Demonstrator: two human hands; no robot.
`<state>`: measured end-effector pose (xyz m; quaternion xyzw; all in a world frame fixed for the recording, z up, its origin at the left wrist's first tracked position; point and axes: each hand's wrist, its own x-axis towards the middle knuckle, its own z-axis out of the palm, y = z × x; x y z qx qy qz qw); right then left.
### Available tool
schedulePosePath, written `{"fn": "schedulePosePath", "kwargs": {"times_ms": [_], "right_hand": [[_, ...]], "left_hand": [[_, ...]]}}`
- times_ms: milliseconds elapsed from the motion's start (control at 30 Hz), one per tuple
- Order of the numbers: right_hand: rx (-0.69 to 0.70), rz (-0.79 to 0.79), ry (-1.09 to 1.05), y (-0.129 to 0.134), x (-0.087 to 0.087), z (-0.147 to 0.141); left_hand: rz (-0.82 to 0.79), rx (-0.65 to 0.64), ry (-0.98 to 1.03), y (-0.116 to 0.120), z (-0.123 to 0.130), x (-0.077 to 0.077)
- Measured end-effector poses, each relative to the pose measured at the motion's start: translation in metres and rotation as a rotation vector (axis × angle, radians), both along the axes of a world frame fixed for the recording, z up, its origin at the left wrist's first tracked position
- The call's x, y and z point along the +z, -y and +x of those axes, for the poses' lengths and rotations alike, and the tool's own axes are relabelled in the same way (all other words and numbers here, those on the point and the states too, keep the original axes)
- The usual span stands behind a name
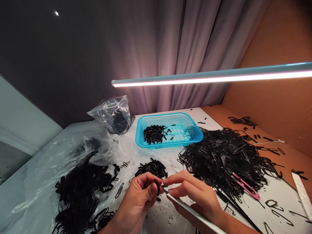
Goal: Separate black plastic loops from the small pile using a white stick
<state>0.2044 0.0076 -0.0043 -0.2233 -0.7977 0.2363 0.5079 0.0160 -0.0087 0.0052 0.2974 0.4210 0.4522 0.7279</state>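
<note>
Between its thumb and forefinger, my left hand (138, 198) pinches a small black piece (156, 186). My right hand (195, 195) is closed on a long, pale, flat tool (192, 213) with a dark tip, which points at the black piece. The fingertips of both hands almost meet. Just behind them lies a small heap of short black pieces (152, 167). Farther back, a blue basket (168, 147) holds more short black pieces (154, 134) on its left side.
Heaps of black loops lie at the right (226, 156) and left (80, 191). Pink snips (245, 186) rest on the right heap. A clear bag (119, 115) stands behind plastic sheeting (44, 182). A lit tube lamp (209, 79) crosses above the table.
</note>
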Motion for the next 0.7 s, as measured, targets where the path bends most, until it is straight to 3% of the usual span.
{"fn": "schedulePosePath", "kwargs": {"times_ms": [167, 367, 700], "right_hand": [[0.011, 0.082, 0.047, 0.0010, 0.0008, -0.0011], [0.015, 0.072, 0.063, 0.0012, 0.0067, -0.0011], [-0.003, 0.054, 0.057, -0.0007, 0.0008, -0.0021]], "left_hand": [[0.019, -0.003, 0.013, 0.0002, 0.0022, 0.0016], [0.025, 0.028, 0.002, -0.0005, 0.0031, 0.0031], [0.037, 0.113, -0.010, -0.0010, 0.0025, -0.0036]]}}
